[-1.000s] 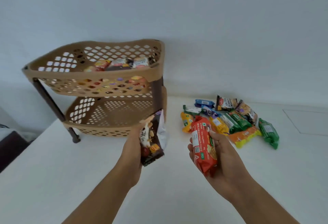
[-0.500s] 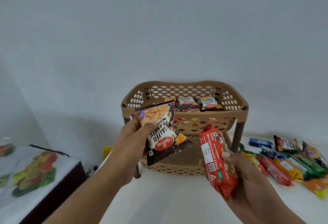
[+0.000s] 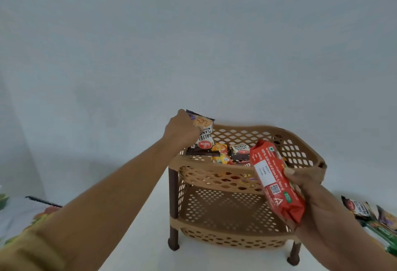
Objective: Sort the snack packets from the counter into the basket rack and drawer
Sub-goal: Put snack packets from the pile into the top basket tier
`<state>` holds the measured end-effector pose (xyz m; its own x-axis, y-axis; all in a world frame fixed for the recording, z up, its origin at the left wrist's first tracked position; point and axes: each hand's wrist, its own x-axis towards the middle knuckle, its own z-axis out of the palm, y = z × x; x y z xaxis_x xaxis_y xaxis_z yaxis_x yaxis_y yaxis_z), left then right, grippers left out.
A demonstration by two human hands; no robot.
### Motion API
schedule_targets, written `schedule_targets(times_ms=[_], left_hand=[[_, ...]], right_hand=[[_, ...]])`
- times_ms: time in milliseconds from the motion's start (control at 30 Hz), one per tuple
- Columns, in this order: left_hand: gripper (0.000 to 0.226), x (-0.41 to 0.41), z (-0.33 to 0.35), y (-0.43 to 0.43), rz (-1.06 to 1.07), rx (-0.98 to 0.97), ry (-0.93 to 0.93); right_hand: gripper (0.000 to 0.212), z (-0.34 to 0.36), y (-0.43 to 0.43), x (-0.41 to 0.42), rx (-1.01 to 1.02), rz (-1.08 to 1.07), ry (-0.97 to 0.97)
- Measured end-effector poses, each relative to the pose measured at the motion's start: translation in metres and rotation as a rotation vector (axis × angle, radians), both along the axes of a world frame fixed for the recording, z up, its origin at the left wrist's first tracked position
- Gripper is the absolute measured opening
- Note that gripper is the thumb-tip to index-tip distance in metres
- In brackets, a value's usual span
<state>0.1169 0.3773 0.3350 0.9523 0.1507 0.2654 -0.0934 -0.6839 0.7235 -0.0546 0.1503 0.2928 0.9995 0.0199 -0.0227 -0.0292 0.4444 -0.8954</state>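
It looked like a home, probably a kitchen or pantry corner. A smooth white counter [image 3: 139, 245] met a pale, plain painted wall [image 3: 193, 45]. On the counter stood a small two-tier basket rack [image 3: 214, 226] of tan plastic with dark brown legs, the cheap household sort. Its upper basket held shop-bought snack packets [image 3: 239, 151], salted peanuts among them, and loose packets [image 3: 365, 210] of the same kind lay on the counter at the right edge. At the far left was a blurred cover [image 3: 15, 212] with a coloured print, like a household cloth.
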Motion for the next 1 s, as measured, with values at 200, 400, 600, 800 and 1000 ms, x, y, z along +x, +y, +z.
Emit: schedule_targets(times_ms=[200,400,600,800,1000], left_hand=[[0.04,0.039,-0.026,-0.006,0.048,0.253,0.014],[0.023,0.063,-0.049,-0.004,-0.029,0.507,0.119],[0.017,0.059,-0.048,-0.008,-0.02,0.84,0.113],[0.059,0.068,-0.043,0.006,-0.272,0.995,0.184],[0.051,0.08,-0.058,0.004,-0.36,1.058,0.308]], right_hand=[[0.065,0.02,0.002,0.039,-0.067,-0.044,-0.041],[0.04,0.028,0.001,0.086,-0.167,-0.007,-0.063],[0.03,0.042,0.02,0.151,-0.274,0.022,-0.027],[0.029,0.051,0.055,0.23,-0.47,0.007,-0.053],[0.053,0.031,0.087,0.289,-0.971,-0.196,-0.226]])
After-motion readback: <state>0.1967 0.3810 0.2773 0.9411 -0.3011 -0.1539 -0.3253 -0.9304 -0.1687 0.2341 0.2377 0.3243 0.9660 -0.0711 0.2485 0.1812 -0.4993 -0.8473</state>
